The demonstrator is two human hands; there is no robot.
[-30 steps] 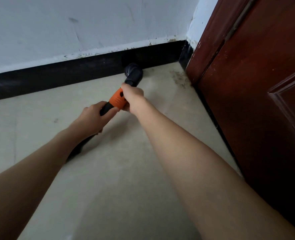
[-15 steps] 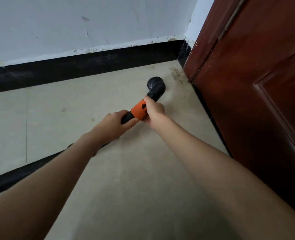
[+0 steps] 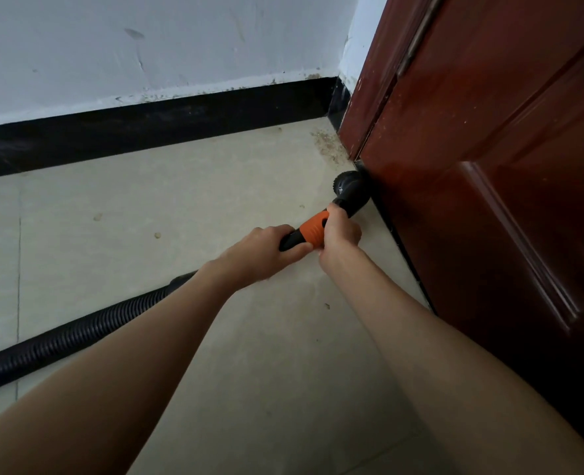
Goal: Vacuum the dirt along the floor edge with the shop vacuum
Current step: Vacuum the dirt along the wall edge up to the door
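The round black brush nozzle (image 3: 350,186) of the vacuum sits on the beige floor, right against the bottom edge of the red-brown door (image 3: 482,173). My right hand (image 3: 340,234) grips the orange collar (image 3: 312,229) just behind the nozzle. My left hand (image 3: 266,250) grips the black wand behind the collar. The ribbed black hose (image 3: 78,334) trails away to the lower left across the floor. A patch of brown dirt (image 3: 326,144) lies in the corner beyond the nozzle.
A black baseboard (image 3: 146,132) runs along the white wall at the back and meets the door frame in the corner. Small specks (image 3: 158,235) dot the beige floor tiles (image 3: 276,371) to the left and near my right forearm.
The nozzle has moved from the back baseboard to the right, across the floor, to the foot of the door. Both hands kept their hold and moved with it.
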